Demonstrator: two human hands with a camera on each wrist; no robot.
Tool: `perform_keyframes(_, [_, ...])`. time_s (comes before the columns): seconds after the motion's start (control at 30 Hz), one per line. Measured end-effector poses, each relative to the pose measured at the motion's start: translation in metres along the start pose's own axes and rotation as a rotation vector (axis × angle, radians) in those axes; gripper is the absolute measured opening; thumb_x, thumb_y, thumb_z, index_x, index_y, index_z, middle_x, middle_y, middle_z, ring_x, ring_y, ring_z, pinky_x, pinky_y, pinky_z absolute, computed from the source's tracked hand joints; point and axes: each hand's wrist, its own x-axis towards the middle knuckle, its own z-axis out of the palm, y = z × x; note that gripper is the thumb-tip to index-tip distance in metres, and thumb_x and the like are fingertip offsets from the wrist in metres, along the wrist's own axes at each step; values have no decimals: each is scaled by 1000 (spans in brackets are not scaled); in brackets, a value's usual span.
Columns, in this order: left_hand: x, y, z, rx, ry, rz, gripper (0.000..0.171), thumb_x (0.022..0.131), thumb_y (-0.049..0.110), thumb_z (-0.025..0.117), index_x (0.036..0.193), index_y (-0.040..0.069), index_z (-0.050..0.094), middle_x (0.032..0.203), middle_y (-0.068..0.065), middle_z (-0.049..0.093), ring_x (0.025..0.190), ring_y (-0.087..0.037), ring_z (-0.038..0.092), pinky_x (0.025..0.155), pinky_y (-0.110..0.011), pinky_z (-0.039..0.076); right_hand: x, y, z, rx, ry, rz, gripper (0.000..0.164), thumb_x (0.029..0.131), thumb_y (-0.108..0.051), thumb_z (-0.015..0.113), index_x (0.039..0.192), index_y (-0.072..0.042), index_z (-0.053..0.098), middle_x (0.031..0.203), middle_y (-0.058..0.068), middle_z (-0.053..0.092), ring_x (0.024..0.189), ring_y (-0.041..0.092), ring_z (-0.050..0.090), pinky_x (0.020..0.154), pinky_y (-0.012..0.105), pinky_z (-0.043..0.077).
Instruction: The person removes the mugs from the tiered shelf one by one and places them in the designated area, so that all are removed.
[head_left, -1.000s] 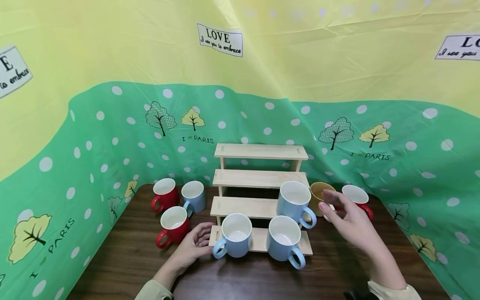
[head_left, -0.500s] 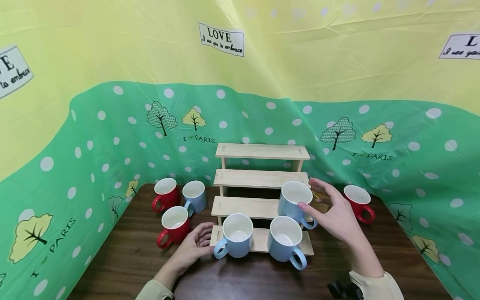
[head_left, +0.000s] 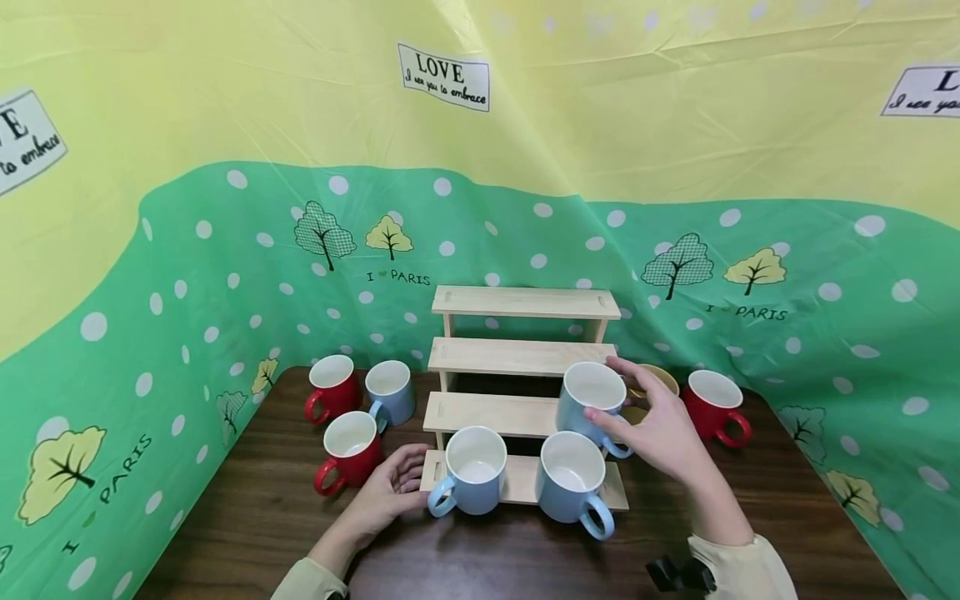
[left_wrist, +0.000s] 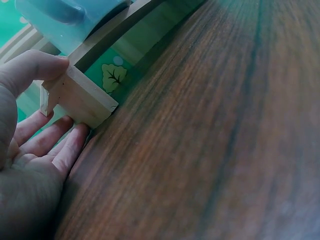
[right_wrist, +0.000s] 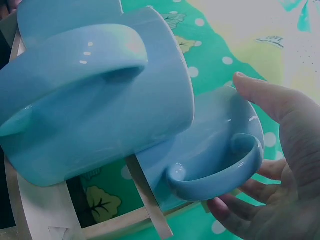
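In the head view, my right hand (head_left: 660,425) is at the light blue mug (head_left: 592,396) on the right end of the second step up. Its thumb lies across the mug's front and its forefinger reaches the far rim. The right wrist view has this mug (right_wrist: 210,145) between thumb and fingers, handle outward. With thumb on top and fingers below, my left hand (left_wrist: 40,145) grips the left end of the lowest step of a wooden tiered stand (left_wrist: 85,100). Two more blue mugs, a left one (head_left: 475,475) and a right one (head_left: 570,479), stand on that step.
At the left of the dark wooden table (head_left: 247,508) are a back red mug (head_left: 336,392), a front red mug (head_left: 352,454) and a blue mug (head_left: 392,396). A yellow mug (head_left: 663,379), partly hidden, and a red mug (head_left: 708,408) stand to the right. A patterned cloth (head_left: 480,217) hangs behind.
My right hand has moved left, from in front of the yellow and red mugs to the blue mug on the second step. The left hand and the mugs have stayed put.
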Motion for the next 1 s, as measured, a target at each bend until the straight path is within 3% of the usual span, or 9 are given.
perform_keyframes(0.17, [-1,0,-1,3,0,-1,76,94,3,83,157,-7,43,154,-28,55,138,-36,58,108,-24,52,1,0,3,-33,-12,30,90,92,-44,90,164,-13,47,151,14,60,129,31,60,103,53,57])
perform_keyframes(0.33, [0,-1,-1,5,0,0,75,94,4,83,157,-7,43,153,-28,55,138,-35,59,108,-24,52,2,1,7,-26,-13,45,93,91,-45,90,165,-13,45,150,18,61,130,38,61,102,64,55])
perform_keyframes(0.57, [0,-2,-1,3,-5,7,76,94,4,83,157,-7,43,153,-29,54,137,-34,59,108,-24,53,3,4,10,18,-13,49,93,90,-41,92,165,-14,45,142,15,65,126,34,65,101,57,56])
perform_keyframes(0.77, [0,-2,-1,-5,-10,18,77,93,3,83,157,-9,42,154,-30,54,139,-41,57,109,-24,52,3,4,11,55,-15,70,91,90,-40,93,163,-15,46,142,15,64,125,36,65,102,63,55])
perform_keyframes(1.0, [-1,0,0,-3,-3,3,76,94,2,83,157,-9,42,154,-29,54,139,-39,57,108,-24,52,4,6,11,69,0,79,88,88,-38,94,161,-15,50,139,14,66,122,34,65,97,51,57])
